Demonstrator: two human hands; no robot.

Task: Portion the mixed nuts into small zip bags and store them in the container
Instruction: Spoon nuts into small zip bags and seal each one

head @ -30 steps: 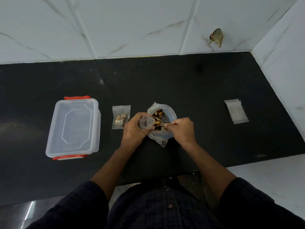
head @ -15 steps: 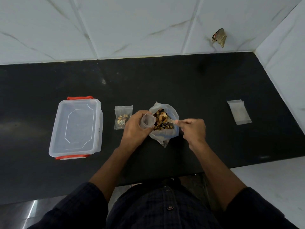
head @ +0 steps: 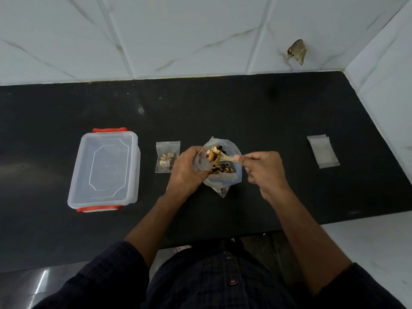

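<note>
The dark surface (head: pixel 267 121) fills the middle band of the frame, with pale marbled wall tiles (head: pixel 178 34) above it and along the right edge. At centre left sits the clear container (head: pixel 104 168) with its orange clips, lid on. Just right of centre stands the large open bag of mixed nuts (head: pixel 225 175), and at centre right a flat stack of empty zip bags (head: pixel 322 150) lies well apart. One filled zip bag (head: pixel 167 156) lies between the container and the hands.

The step in hand looks like filling a second portion. The left hand (head: pixel 186 172) has its grip curled round a small open zip bag (head: pixel 201 162), mouth facing right, beside the big bag. The right hand (head: pixel 266 169) pinches a pale spoon (head: pixel 224 157) loaded with nuts, its bowl at that mouth.

Next the spoon needs tipping into the small bag without spilling, keeping the mouth held wide
</note>
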